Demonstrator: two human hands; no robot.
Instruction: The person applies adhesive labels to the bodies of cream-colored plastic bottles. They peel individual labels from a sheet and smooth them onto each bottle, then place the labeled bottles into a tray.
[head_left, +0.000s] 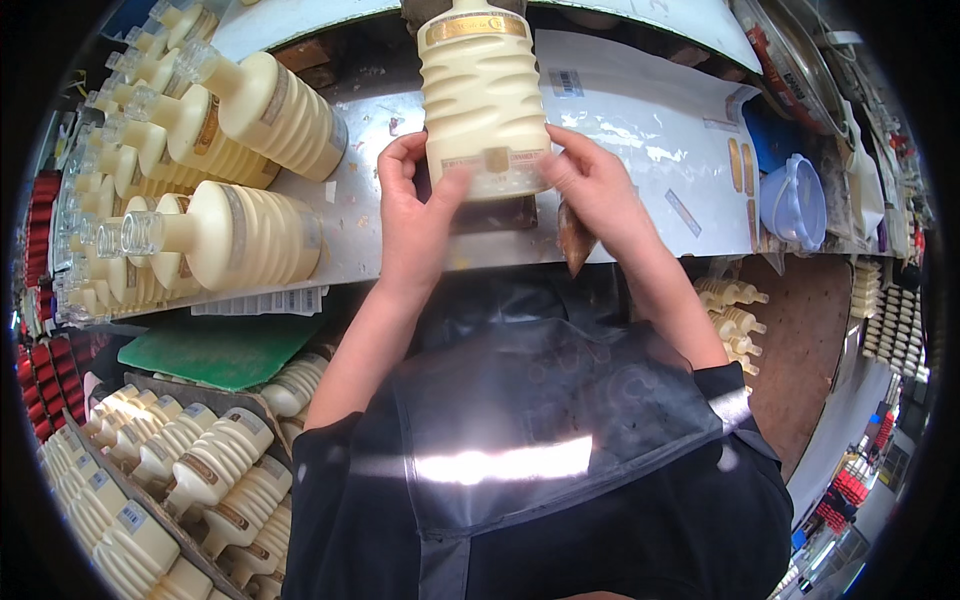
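Note:
A large cream bottle (pixel 478 90) with a wavy ribbed body lies between my hands at the far middle of the bench, its neck pointing away. It bears a gold label near the shoulder and a label strip near the base. My left hand (pixel 414 208) is closed on the left side of the base, thumb on the front. On the opposite side, my right hand (pixel 603 195) grips the base, its thumb on the front too. Just below the right hand, a brown pointed piece (pixel 574 240) sticks out at the bench edge. Part of each hand's fingers is hidden behind the bottle.
Several cream bottles (pixel 255 235) with clear necks stand on the left of the metal bench (pixel 360 230). A white sheet (pixel 640 130) with gold label strips (pixel 735 165) covers the right side, beside a lavender tub (pixel 793 205). Below left are a green board (pixel 220 350) and crated bottles (pixel 220 455).

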